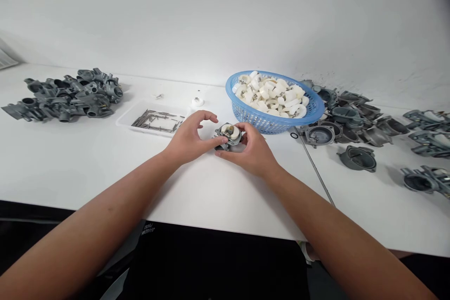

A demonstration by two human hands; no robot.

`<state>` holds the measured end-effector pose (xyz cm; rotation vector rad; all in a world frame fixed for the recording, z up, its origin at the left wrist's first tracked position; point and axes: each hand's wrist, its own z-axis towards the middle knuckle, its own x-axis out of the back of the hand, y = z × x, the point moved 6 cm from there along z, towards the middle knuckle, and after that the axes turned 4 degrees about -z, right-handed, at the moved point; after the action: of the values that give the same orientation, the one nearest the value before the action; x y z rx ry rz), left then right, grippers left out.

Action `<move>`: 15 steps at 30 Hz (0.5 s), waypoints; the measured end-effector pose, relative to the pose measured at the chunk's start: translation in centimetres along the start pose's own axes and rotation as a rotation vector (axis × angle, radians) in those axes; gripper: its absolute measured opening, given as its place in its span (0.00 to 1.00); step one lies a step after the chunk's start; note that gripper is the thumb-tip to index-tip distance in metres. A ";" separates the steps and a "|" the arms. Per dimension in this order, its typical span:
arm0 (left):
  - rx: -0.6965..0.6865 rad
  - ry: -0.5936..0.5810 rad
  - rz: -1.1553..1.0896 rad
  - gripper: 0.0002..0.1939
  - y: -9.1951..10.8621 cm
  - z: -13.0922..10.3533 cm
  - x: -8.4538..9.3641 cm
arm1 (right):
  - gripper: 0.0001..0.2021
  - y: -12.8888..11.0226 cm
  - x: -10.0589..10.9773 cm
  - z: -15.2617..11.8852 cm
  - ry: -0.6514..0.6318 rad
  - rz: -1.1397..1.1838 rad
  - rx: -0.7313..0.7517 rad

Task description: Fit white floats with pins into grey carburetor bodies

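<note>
1. Spanning the scene, the white table (183, 192) is supporting everything listed below.
2. A left heap of grey castings (63, 98) is lying well apart from both hands, beyond and to the left.
3. A right heap of grey castings (351, 119) is sitting beyond and to the right, partly behind the basket.
4. The blue basket (246, 115), holding white curved pieces (277, 93), is standing just beyond the right hand and bounding reach on that side.
5. The clear tray (123, 124), carrying thin metal pins (151, 119), is lying just beyond the left hand, its long side running left to right.
6. The right hand (255, 152) is gripping the metal part from its right, fingers curling behind and thumb passing along the near side.
7. The left hand (190, 140) is opening toward the part, its thumb touching the near left edge, its index finger arching apart.
8. The metal part (235, 142) is lying between both hands, nearer the right, its round top facing up; the fingers are hiding its long axis.
9. A loose white piece (197, 102) is resting beyond the left hand.
10. A black ring (291, 136) is lying beside the basket.
</note>
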<state>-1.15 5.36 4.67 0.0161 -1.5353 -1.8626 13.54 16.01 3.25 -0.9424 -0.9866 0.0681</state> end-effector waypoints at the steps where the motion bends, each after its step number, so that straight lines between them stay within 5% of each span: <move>1: -0.020 0.016 0.043 0.23 0.2 -0.1 0.0 | 0.34 0.0 0.1 -0.1 0.014 -0.011 -0.010; 15: -0.119 0.182 0.262 0.14 2.1 -1.2 -1.1 | 0.32 -0.8 -0.2 -0.5 0.000 -0.075 -0.097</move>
<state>1.24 4.79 5.67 -0.0657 -1.2376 -1.6912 13.56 15.08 3.61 -0.9932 -1.0313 -0.0428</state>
